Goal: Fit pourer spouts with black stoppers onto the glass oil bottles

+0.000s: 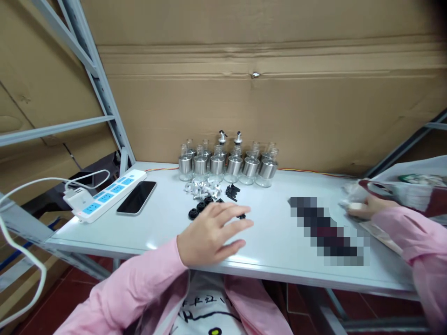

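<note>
My left hand (214, 235) hovers over the front of the table with fingers spread and nothing in them. Just beyond it lie black ring-shaped stoppers (200, 207) and small black parts (232, 190), partly hidden by the fingers. Silvery pourer pieces (204, 188) are heaped behind those. Several glass bottles with steel sleeves (234, 165) stand upright in rows; two at the back carry pourer tops (238, 138). At the far right my right hand (372, 207) has its fingers closed around a round white object (356, 209), beside crumpled clear plastic.
A white power strip (111, 195) with a plugged-in charger (78, 200) and a phone (137, 198) occupy the table's left side. A blurred-out dark object (324, 230) lies right of centre. Bags (415, 186) crowd the right end. Cardboard (265, 102) walls the back.
</note>
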`<state>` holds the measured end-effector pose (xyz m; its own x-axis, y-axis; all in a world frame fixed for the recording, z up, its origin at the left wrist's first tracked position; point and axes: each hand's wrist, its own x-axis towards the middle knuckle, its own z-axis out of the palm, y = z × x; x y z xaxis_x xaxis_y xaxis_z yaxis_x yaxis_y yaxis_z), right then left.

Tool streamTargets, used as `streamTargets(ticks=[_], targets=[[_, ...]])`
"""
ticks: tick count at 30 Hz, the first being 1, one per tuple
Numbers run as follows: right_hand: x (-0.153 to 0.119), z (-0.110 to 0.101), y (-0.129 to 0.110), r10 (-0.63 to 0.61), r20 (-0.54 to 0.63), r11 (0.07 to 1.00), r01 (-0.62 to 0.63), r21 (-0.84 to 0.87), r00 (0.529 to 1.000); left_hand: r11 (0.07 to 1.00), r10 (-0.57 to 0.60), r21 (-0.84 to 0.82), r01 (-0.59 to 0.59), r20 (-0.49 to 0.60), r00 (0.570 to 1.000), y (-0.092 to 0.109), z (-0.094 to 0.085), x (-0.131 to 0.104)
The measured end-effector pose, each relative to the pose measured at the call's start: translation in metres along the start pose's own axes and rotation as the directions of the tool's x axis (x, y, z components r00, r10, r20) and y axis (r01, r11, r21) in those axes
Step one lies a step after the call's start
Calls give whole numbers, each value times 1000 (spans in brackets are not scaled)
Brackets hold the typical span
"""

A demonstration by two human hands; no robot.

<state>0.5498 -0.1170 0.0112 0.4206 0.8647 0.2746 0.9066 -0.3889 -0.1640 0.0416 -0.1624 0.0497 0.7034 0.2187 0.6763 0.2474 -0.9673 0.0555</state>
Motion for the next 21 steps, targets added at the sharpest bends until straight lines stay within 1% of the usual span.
streamTargets(ticks=[1, 2, 3, 4, 6, 7, 8, 9, 10, 11, 12, 13, 14, 15, 16, 17, 18, 19, 21], targets=[[1, -7, -3, 89, 57, 995, -85, -58, 994, 998, -16, -59, 15, -13, 1000, 8, 2, -3], [0, -16, -8, 152, 105, 984, -141, -105, 983, 992, -42, -119, 40, -17, 999, 13, 3, -5], [-2, -27, -14, 142, 126, 986, -129, -106, 982, 983, -71, -170, 67, -17, 997, 16, 6, -7], [-6, -38, -23, 86, 99, 991, -76, -107, 991, 974, -98, -208, 92, -18, 995, 17, 8, -8], [-23, -57, -48, -47, 7, 982, 48, -183, 999, 954, -153, -263, 142, -18, 988, 15, 15, -7], [-36, -64, -64, -138, -74, 971, 120, -208, 988, 940, -181, -297, 169, -13, 983, 13, 19, -6], [-53, -68, -82, -225, -127, 961, 198, -196, 966, 918, -217, -341, 204, 0, 976, 11, 25, -5], [-71, -70, -101, -291, -142, 952, 272, -139, 946, 883, -262, -397, 250, 24, 965, 10, 31, -4], [-92, -69, -121, -325, -124, 946, 324, -29, 937, 832, -319, -460, 310, 62, 946, 9, 38, -4], [-114, -65, -140, -368, -99, 919, 378, 117, 925, 763, -386, -520, 383, 109, 916, 9, 44, -4], [-135, -60, -159, -455, -10, 852, 439, 286, 890, 678, -446, -575, 458, 173, 878, 10, 51, -4], [-156, -54, -176, -546, 64, 770, 470, 432, 836, 587, -480, -625, 515, 243, 843, 12, 57, -5], [-173, -48, -191, -615, 130, 706, 469, 530, 778, 515, -487, -669, 537, 287, 825, 14, 61, -6], [-188, -42, -203, -660, 175, 659, 451, 602, 731, 465, -478, -704, 537, 311, 822, 16, 64, -8], [-199, -38, -212, -696, 192, 608, 427, 669, 691, 434, -466, -732, 525, 317, 826, 18, 66, -9], [-207, -34, -219, -716, 208, 570, 388, 724, 666, 417, -455, -751, 511, 315, 833, 19, 66, -11], [-211, -31, -223, -724, 205, 535, 348, 770, 658, 406, -443, -762, 504, 318, 838, 20, 65, -12], [-212, -30, -226, -720, 198, 505, 305, 808, 665, 396, -427, -767, 505, 334, 841, 21, 63, -13], [-209, -31, -229, -691, 198, 458, 209, 864, 696, 374, -371, -779, 503, 371, 851, 21, 59, -14]])
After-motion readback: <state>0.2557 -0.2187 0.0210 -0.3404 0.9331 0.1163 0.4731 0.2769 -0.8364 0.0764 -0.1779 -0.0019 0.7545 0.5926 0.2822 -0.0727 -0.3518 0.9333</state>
